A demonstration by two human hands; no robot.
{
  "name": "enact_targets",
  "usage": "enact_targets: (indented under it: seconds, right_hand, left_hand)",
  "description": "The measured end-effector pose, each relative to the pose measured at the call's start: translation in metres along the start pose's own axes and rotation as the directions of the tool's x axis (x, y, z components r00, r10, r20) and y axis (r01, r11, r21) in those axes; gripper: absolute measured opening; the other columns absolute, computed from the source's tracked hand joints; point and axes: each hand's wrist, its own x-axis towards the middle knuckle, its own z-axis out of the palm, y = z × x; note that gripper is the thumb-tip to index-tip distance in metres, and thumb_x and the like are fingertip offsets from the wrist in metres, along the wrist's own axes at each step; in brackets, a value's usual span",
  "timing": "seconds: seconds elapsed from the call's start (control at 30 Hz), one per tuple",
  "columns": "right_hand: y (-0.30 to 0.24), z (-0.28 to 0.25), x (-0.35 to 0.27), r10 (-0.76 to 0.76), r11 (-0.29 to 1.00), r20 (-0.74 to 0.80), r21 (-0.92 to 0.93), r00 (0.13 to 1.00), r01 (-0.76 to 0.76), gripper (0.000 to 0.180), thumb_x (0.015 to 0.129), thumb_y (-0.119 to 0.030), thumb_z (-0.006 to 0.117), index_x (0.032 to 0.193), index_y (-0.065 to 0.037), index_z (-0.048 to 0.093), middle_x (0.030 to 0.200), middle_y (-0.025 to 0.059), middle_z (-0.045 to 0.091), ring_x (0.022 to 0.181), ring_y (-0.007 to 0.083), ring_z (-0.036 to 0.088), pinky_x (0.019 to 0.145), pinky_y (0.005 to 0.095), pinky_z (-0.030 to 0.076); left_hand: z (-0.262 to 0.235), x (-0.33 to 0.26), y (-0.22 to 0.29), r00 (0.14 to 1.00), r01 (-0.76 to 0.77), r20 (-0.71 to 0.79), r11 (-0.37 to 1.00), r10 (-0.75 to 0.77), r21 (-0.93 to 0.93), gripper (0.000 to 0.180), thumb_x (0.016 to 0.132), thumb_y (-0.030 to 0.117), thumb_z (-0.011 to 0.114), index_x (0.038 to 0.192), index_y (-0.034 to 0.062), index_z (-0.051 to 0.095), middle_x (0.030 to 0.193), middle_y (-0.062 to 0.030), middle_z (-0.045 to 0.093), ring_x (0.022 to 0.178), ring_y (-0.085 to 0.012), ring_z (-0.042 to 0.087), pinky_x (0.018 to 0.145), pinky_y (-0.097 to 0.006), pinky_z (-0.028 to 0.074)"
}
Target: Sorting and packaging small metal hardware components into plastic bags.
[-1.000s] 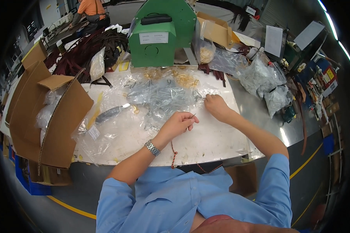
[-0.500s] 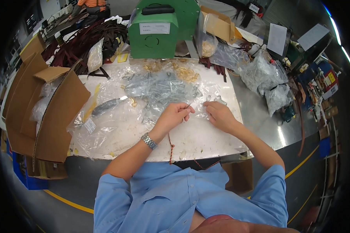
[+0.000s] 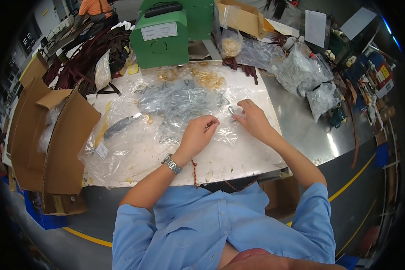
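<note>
My left hand (image 3: 200, 136) is closed in a pinch above the white worktop (image 3: 166, 168). A thin dark sliver shows at its fingertips, too small to name. To its right my right hand (image 3: 255, 120) reaches over the worktop with thumb and forefinger apart and nothing visible between them. A small silver metal clasp (image 3: 231, 109) lies just left of its fingertips. Beyond both hands a clear plastic bag (image 3: 180, 101) is spread out with many grey metal fittings in it. Gold-coloured metal fittings (image 3: 209, 78) are heaped at its far side.
A green machine (image 3: 159, 45) stands at the back. A knife with a dark handle (image 3: 119, 125) lies left of the bag. An open cardboard box (image 3: 72, 144) stands on the left, dark straps (image 3: 92, 58) behind it. Plastic bags (image 3: 301, 74) pile up at the right.
My right hand has lifted away from the worktop's surface and its fingers have spread, moving slightly farther off. My left hand stays pinched. The whole view has shifted a little.
</note>
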Motion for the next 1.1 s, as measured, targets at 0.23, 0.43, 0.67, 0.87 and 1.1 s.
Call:
enact_targets:
  seconds: [0.23,0.43,0.67,0.87,1.1]
  right_hand:
    - [-0.001,0.005,0.011,0.009,0.992,0.173,-0.123,0.985,0.013,0.032,0.084,-0.027,0.084,0.094,-0.001,0.069,0.109,0.0177,0.067,0.097,0.0361,0.067,0.086,0.0442,0.055]
    - [-0.011,0.002,0.003,0.004,0.988,0.234,0.151,0.972,-0.041,0.018,0.083,-0.01,0.079,0.094,0.0,0.068,0.09,0.0162,0.071,0.085,0.0359,0.071,0.079,0.0426,0.056]
    - [-0.04,-0.008,-0.016,0.059,0.846,0.217,0.507,0.974,-0.164,0.014,0.09,0.003,0.077,0.098,0.001,0.065,0.091,0.0019,0.068,0.084,0.0086,0.065,0.076,0.0262,0.054]
    - [-0.05,0.01,-0.021,0.082,0.672,0.154,0.721,0.985,-0.169,0.016,0.093,0.002,0.077,0.102,0.001,0.065,0.101,0.0022,0.068,0.095,0.0094,0.067,0.084,0.026,0.056]
    - [-0.041,0.034,-0.038,0.277,0.169,0.414,0.868,0.867,-0.468,0.039,0.098,-0.016,0.079,0.13,0.001,0.065,0.116,0.0096,0.075,0.103,0.0165,0.073,0.089,0.0291,0.059]
  left_hand:
    - [0.003,-0.003,0.0,0.994,-0.11,0.043,0.96,0.103,0.257,0.014,0.097,0.01,0.07,0.107,0.0,0.073,0.099,-0.0164,0.075,0.088,-0.0303,0.072,0.078,-0.038,0.056]
    - [0.001,-0.003,-0.001,0.998,-0.068,0.002,0.978,0.069,0.196,0.018,0.097,0.011,0.07,0.111,0.0004,0.072,0.099,-0.0172,0.075,0.088,-0.0313,0.071,0.078,-0.04,0.056]
    - [0.0,0.003,0.009,0.968,0.242,0.155,0.901,-0.198,-0.36,0.019,0.1,0.014,0.074,0.113,-0.0005,0.072,0.091,-0.0037,0.075,0.07,-0.0087,0.063,0.063,-0.026,0.049]
    - [-0.001,0.001,0.005,0.951,0.309,0.184,0.759,-0.247,-0.573,0.014,0.102,0.011,0.071,0.111,0.001,0.071,0.085,0.0026,0.068,0.054,0.0008,0.04,0.047,-0.019,0.027]
    - [0.0,-0.001,0.007,0.957,0.283,0.145,0.712,-0.25,-0.643,0.012,0.101,0.011,0.072,0.107,0.0011,0.071,0.083,0.0034,0.069,0.055,0.0022,0.042,0.047,-0.019,0.027]
